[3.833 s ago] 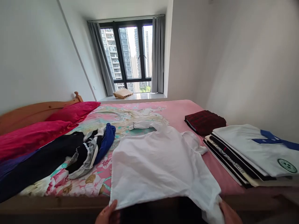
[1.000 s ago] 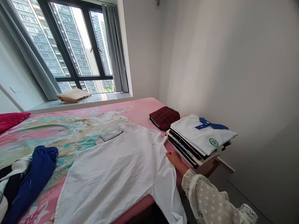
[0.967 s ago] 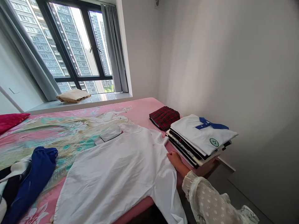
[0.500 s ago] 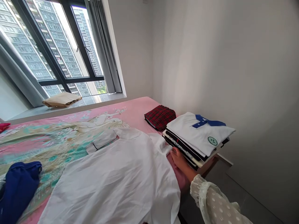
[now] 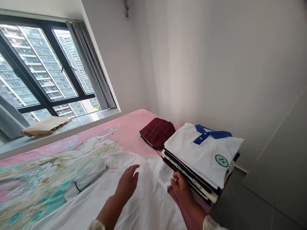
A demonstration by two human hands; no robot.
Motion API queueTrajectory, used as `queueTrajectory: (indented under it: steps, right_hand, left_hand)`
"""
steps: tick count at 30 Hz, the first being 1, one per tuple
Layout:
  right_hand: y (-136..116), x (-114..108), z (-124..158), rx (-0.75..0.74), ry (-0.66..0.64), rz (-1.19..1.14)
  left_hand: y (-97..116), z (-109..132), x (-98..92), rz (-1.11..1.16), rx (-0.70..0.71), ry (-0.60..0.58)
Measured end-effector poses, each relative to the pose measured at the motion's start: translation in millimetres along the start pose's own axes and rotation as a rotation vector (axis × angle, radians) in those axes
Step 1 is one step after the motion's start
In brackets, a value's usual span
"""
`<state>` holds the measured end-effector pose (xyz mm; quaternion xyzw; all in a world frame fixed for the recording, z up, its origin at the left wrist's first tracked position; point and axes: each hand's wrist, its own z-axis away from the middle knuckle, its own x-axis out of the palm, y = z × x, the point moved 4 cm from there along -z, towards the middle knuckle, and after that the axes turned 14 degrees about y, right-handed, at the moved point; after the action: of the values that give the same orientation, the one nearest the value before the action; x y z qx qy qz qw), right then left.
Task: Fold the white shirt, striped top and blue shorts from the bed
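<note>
A white shirt (image 5: 141, 195) lies spread over the bed in front of me, one sleeve reaching left and the other right. Above its upper part is my left hand (image 5: 127, 183), empty, with thumb and fingers apart. My right hand (image 5: 181, 188) has its fingers curled at the end of the right sleeve, beside a stack of folded clothes. On top of that stack is a white polo shirt (image 5: 184, 143) with a blue collar and a round green badge. Dark and cream folded garments (image 5: 192, 180) show beneath it.
A folded red plaid garment (image 5: 157, 132) lies behind the stack on the pink patterned bed sheet (image 5: 133, 126). A beige folded item (image 5: 46, 125) rests on the window sill (image 5: 83, 118). The wall (image 5: 177, 64) closes off the right side; grey floor (image 5: 236, 195) shows beside the bed.
My left hand has come into view over the shirt. My right hand stays by the right sleeve's end. The view has shifted, and the blue garment at the left is out of sight.
</note>
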<state>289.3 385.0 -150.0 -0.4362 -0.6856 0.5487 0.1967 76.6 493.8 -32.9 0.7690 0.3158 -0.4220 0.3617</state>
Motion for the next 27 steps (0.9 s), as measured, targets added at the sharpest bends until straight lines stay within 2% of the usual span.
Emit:
queueTrajectory:
  steps: [3, 6, 8, 10, 12, 14, 16, 18, 21, 23, 25, 27]
  right_hand:
    - [8, 0, 14, 0.003, -0.118, -0.080]
    - [13, 3, 22, -0.076, -0.276, -0.131]
    - [11, 3, 24, -0.224, -0.311, -0.105]
    - [7, 1, 24, -0.377, -0.265, -0.068]
    - [3, -4, 23, -0.489, -0.172, -0.051]
    - [0, -9, 22, -0.562, -0.102, -0.042]
    - [-3, -14, 23, -0.618, -0.120, -0.022]
    - [-6, -19, 25, -0.648, -0.197, -0.009]
    - [-11, -31, 27, -0.609, -0.281, -0.025]
    - [-15, -38, 25, -0.533, -0.285, -0.041]
    - [-21, -39, 18, -0.433, -0.239, -0.063]
    - [-24, -31, 6, -0.297, -0.207, -0.038]
  left_hand:
    - [14, -55, 47.7, -0.046, 0.034, -0.089]
    - [21, -92, 92.9, -0.065, 0.068, -0.146]
    - [20, -108, 112.5, -0.090, 0.080, -0.175]
    - [15, -116, 119.3, -0.114, 0.087, -0.178]
    - [9, -116, 113.6, -0.122, 0.098, -0.142]
    - [-1, -107, 99.0, -0.113, 0.114, -0.082]
    - [-16, -88, 82.0, -0.100, 0.125, -0.034]
    - [-37, -64, 68.3, -0.089, 0.157, -0.024]
    - [-73, -33, 54.6, -0.113, 0.233, -0.017]
    - [-88, -24, 45.2, -0.137, 0.238, 0.055]
    - [-83, -25, 34.9, -0.113, 0.243, 0.154]
    - [-55, -31, 28.5, -0.037, 0.329, 0.183]
